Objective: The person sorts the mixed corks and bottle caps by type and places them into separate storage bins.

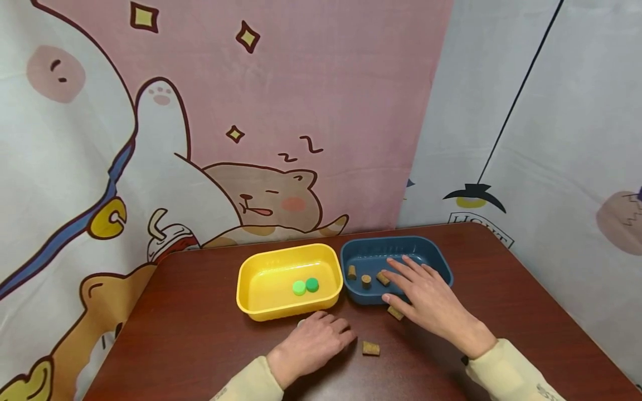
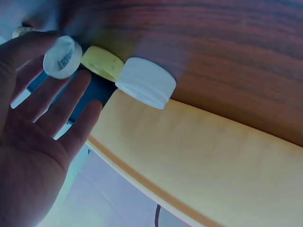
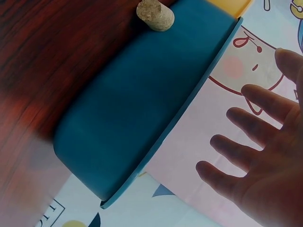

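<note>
My left hand is low over the table in front of the yellow tray. In the left wrist view its thumb and fingers pinch a white bottle cap, hollow side showing. Beside it are a yellow cap and a larger white cap. My right hand hovers with spread fingers over the blue tray, holding nothing. That tray contains corks, partly hidden by the hand. Two more corks lie outside: one by its front wall, another nearer me.
Inside the yellow tray lie a light green cap and a dark green cap. Both trays stand side by side near the back of the brown table. A printed curtain hangs behind.
</note>
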Motion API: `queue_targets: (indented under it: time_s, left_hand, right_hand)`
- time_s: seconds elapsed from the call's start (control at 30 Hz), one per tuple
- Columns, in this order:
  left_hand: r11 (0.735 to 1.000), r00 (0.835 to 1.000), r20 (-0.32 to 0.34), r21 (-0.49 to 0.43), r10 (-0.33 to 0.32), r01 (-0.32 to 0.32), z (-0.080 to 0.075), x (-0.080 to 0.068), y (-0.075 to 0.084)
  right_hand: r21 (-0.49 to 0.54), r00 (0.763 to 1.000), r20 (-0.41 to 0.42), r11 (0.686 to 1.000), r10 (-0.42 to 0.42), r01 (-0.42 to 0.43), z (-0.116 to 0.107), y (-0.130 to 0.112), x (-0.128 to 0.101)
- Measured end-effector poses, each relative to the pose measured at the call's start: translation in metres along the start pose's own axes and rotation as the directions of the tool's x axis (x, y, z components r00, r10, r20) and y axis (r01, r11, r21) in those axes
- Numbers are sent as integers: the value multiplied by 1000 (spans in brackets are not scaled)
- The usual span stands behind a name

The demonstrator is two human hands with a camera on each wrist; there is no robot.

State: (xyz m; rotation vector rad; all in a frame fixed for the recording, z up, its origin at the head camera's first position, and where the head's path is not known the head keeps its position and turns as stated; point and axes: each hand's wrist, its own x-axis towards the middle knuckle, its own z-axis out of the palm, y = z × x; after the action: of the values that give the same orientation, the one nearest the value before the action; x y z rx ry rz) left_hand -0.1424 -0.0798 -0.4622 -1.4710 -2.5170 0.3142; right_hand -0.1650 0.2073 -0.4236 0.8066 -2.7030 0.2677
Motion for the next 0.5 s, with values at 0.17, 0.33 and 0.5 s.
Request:
queue_targets:
  time_s: [0.17, 0.33, 0.5]
  left_hand:
    - [979, 996, -68, -201, -53, 38, -7, -11, -9]
    - [961, 984, -149, -273, -93, 49, -10, -26, -19]
    - [976, 990, -115, -210, -84, 58, -6, -28, -18]
  right_hand:
    - [2, 1000, 2, 1000, 1, -1, 0, -1, 2]
    - [0, 1000, 11, 1000, 5, -5, 0, -2, 4]
    - [8, 1000, 14, 1000, 5, -5, 2, -4, 5]
